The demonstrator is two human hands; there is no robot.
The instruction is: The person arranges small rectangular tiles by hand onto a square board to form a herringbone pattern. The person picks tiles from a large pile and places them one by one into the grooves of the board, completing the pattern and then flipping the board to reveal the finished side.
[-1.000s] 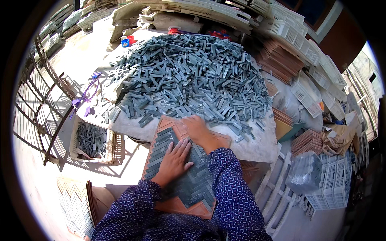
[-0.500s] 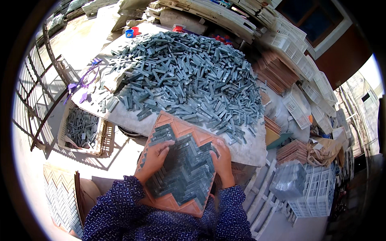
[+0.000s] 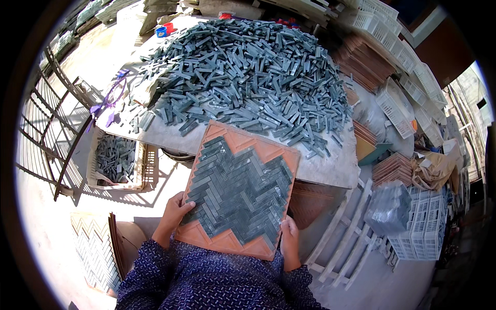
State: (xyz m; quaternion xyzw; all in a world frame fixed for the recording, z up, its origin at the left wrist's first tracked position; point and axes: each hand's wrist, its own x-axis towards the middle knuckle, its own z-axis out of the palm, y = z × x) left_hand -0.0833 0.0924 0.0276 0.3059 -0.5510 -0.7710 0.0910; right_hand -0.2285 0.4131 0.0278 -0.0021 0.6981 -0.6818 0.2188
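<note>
An orange-brown tray (image 3: 219,237) rests before me, its far end against the table's near edge. Dark green-grey stone strips (image 3: 237,191) fill most of it in a herringbone pattern, leaving zigzag strips of bare tray at both ends. My left hand (image 3: 175,213) grips the tray's left edge, thumb on top and the other fingers mostly hidden beneath. At the lower right edge my right hand (image 3: 290,236) is closed around the rim, its thumb upward. Beyond the tray a large heap of loose stone strips (image 3: 243,72) covers the table.
The pale table (image 3: 330,168) carries the heap, a blue cup (image 3: 161,32) and purple straps (image 3: 106,106). A crate of strips (image 3: 116,160) stands at left, above a patterned panel (image 3: 95,253). Crates (image 3: 418,227), stacked brown trays (image 3: 364,57) and a slatted pallet (image 3: 338,235) lie right.
Both hands have slid from the top of the tiled surface down to the tray's side edges and now grip them. The tray appears higher and more level in view.
</note>
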